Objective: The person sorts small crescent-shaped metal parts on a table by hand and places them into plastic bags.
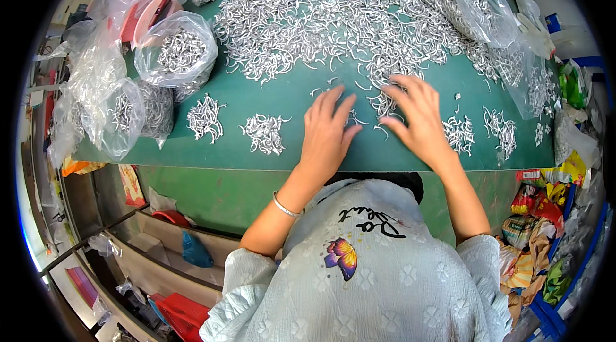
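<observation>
A broad heap of small curved silver metal pieces (308, 11) covers the far part of the green table (250, 95). My left hand (326, 129) is over the table near the front edge, its fingers apart beside a few loose pieces. To its right my right hand (418, 114) reaches over the heap's near tip, fingers spread and thumb pointing left. Nothing shows gripped in either hand; the undersides of the fingertips are hidden. Left of my hands lie two small piles, a nearer one (265, 133) and an outer one (205, 117). Two more piles, an inner one (459, 135) and an outer one (500, 131), lie on the right.
Clear plastic bags filled with metal pieces stand at the left, one open bag (179, 53) among them. Another filled bag (478, 8) leans at the far right. Below the table are a wooden shelf unit (167, 239) on the left and colourful packages (536, 207) on the right.
</observation>
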{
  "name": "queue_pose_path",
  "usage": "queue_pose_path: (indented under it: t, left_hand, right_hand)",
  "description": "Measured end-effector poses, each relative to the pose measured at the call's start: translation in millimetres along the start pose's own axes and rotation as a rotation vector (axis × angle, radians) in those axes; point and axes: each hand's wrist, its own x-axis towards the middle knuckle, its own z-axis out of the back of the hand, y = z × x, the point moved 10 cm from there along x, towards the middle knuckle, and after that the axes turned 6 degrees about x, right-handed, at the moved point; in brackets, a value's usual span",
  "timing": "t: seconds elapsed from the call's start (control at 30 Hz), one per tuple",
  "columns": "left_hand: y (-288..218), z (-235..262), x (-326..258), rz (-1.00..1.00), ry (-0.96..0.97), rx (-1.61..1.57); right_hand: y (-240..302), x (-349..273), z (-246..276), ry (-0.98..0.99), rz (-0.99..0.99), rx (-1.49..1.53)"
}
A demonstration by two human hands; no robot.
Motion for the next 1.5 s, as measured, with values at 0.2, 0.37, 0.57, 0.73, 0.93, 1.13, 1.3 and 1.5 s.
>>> queue_pose_path:
  t: [0.2, 0.37, 0.57, 0.73, 0.93, 1.13, 1.3, 1.5]
  left_hand:
    - [23.6, -0.9, -2.2, 0.055, -0.042, -0.050]
    - [21.0, 21.6, -12.8, 0.154, -0.186, -0.012]
    - [6.8, 10.0, -36.2, 0.167, -0.081, -0.132]
    - [-15.2, 3.8, -38.5, 0.100, 0.028, -0.125]
    - [-3.9, -7.1, -40.9, 0.103, 0.060, -0.003]
    - [-18.5, -21.0, -31.0, 0.058, 0.030, -0.063]
    - [-9.4, -12.9, -42.9, 0.072, 0.001, -0.072]
    - [-17.6, -10.4, -43.2, 0.071, -0.029, -0.170]
  right_hand:
    - [-22.1, -4.5, -2.4, 0.037, 0.008, -0.055]
    - [-9.2, -3.4, 6.8, -0.089, -0.113, -0.052]
    - [29.0, -1.0, -48.3, 0.047, 0.101, -0.029]
    - [45.3, -16.3, -37.4, 0.099, 0.061, 0.110]
    - [39.7, -10.0, -39.0, 0.182, 0.098, 0.269]
    - [10.6, 37.1, -43.0, -0.046, 0.035, -0.065]
    - [34.6, 7.5, -47.7, 0.104, 0.202, -0.120]
    - [30.1, -16.1, -47.5, 0.272, 0.061, 0.276]
